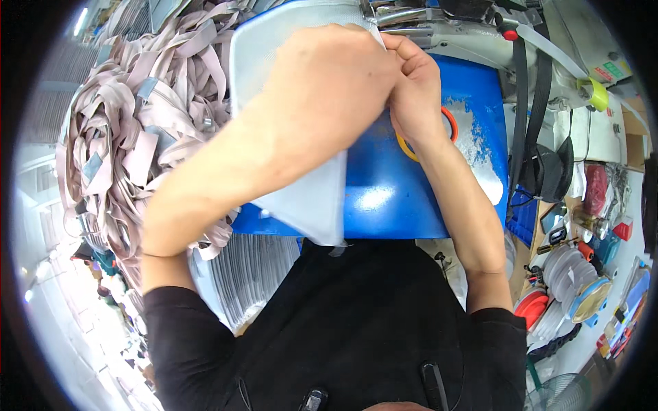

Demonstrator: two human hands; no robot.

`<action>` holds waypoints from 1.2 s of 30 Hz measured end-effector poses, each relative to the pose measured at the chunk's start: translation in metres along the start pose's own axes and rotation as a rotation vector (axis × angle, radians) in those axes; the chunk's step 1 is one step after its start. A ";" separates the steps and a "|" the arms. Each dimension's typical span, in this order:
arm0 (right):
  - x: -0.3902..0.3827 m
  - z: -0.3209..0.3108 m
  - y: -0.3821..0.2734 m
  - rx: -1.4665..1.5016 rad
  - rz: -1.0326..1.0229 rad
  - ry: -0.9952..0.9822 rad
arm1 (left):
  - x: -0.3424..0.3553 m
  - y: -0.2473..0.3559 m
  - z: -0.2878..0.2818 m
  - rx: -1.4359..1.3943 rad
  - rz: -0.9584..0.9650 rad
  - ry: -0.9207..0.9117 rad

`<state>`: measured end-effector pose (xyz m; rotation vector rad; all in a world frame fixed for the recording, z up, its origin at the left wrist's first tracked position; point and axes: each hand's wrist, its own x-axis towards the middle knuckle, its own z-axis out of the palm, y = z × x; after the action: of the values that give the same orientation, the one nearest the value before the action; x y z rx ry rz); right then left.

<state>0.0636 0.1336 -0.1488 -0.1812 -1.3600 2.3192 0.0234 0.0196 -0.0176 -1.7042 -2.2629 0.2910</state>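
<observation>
A light grey mesh-like fabric panel (253, 61) with a rounded corner lies on a blue table (384, 198); its lower end (319, 209) hangs past the front edge. My left hand (336, 79) reaches across the panel, fingers bent over at its right edge, fingertips mostly hidden. Close against it, my right hand (416, 85) has its fingers curled in a pinch at that same edge. Just beyond both hands are the metal parts of a sewing machine (459, 48). Behind my right wrist sit orange and yellow ring-shaped handles (450, 123), partly covered.
A large heap of pinkish-grey fabric strips (137, 123) rises on the left. Stacked grey panels (250, 274) stand below the table's front edge. Black straps (531, 103) hang at the right, near a shelf with thread spools (572, 274). Worn, bare metal shows on the table's right side.
</observation>
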 end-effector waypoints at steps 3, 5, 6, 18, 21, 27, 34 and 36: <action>-0.003 -0.002 0.003 -0.027 -0.014 0.006 | 0.012 0.014 0.006 -0.156 -0.200 0.046; -0.006 -0.005 0.005 0.043 0.027 -0.025 | 0.011 0.016 0.019 -0.289 -0.330 0.135; -0.009 -0.003 0.002 0.036 0.046 -0.028 | -0.002 0.018 0.023 -0.465 -0.408 0.136; -0.049 -0.005 -0.015 0.137 0.154 -0.051 | -0.139 0.059 0.007 -0.270 -0.062 -0.015; -0.065 -0.010 -0.025 0.145 0.159 -0.059 | -0.124 0.043 -0.020 -0.178 0.008 -0.088; -0.067 -0.011 -0.024 0.153 0.131 -0.075 | -0.097 0.006 -0.037 -0.045 0.123 -0.194; -0.044 -0.009 -0.019 0.138 0.124 -0.080 | -0.069 -0.031 -0.028 0.038 0.152 -0.162; -0.034 -0.013 -0.016 0.106 0.133 -0.128 | -0.060 -0.042 -0.028 0.066 0.163 -0.138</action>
<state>0.1029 0.1355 -0.1455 -0.0946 -1.3159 2.5456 0.0108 -0.0503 0.0156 -1.8902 -2.1833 0.5290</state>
